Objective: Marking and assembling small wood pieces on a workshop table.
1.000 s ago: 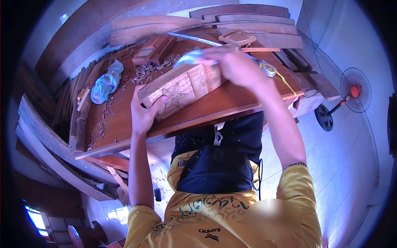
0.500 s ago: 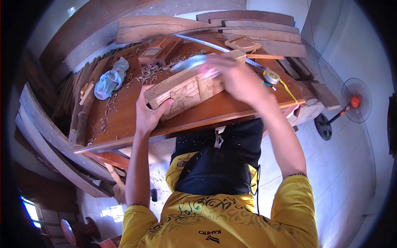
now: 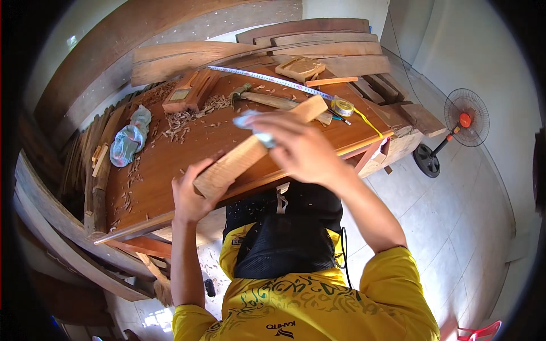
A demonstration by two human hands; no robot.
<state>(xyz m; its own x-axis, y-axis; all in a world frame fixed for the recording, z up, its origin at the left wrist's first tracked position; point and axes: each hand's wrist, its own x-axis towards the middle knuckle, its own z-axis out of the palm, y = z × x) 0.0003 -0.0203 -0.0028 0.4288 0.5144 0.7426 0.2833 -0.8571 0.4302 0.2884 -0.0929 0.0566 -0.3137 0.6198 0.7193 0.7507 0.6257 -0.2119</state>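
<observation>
My left hand [image 3: 195, 190] grips the near left end of a long pale wooden block [image 3: 236, 163], fingers and thumb around its sides. The block slants up to the right above the table's front edge, a plain narrow side facing up. My right hand [image 3: 296, 145], slightly blurred, presses a light blue cloth [image 3: 256, 128] onto the middle of that side, fingers closed over the cloth. Just beyond the block lies a hammer [image 3: 270, 101] with a wooden handle, partly covered by the block.
The brown table [image 3: 153, 187] bears a wooden hand plane [image 3: 190, 94], wood shavings [image 3: 179, 125], a bundled cloth [image 3: 131, 139], a tape measure [image 3: 342, 107] with its blade drawn out and a carved wooden piece [image 3: 300, 68]. Planks [image 3: 324, 51] lie behind; a fan [image 3: 465, 119] stands right.
The block has rolled so its carved face no longer shows and a plain narrow side faces up. My right hand and the cloth have come nearer me. The hammer now shows more fully.
</observation>
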